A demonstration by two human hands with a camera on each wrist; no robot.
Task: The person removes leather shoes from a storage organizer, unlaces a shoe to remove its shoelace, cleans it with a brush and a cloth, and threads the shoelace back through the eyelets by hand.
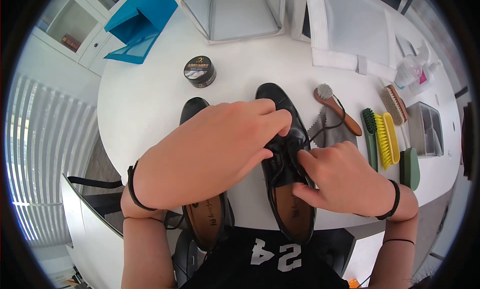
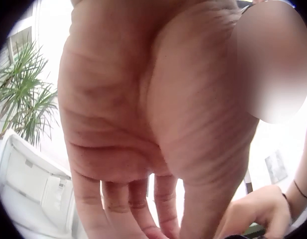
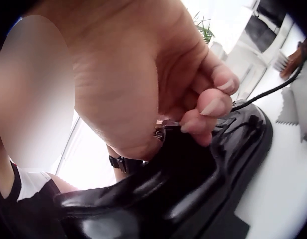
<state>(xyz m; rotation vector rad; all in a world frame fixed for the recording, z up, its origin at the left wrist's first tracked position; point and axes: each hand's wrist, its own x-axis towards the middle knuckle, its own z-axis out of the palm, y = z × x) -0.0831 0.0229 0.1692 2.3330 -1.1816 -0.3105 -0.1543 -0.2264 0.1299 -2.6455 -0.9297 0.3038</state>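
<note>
While both hands work at the black lace-up shoe (image 1: 283,175), I see it on the worktop (image 1: 140,99) with its toe pointing away from the person and its heel end nearest them. The left hand (image 1: 215,139) reaches across from the left, its fingers bent over the lacing area; I cannot tell whether they have hold of anything. The right hand (image 1: 342,176) is on the other side, thumb over the shoe's opening, the curled fingers pinching the edge of the opening beside the laces. The shoe thus lies below the left fingers and between the right thumb and fingertips at that edge.

The second shoe (image 1: 202,224) lies to the left, partly covered by the left hand and wrist. To the right, a black cord (image 3: 270,91) stretches from near the lacing towards the wooden brush (image 1: 350,121), beside a grey cloth (image 1: 340,135).
</note>
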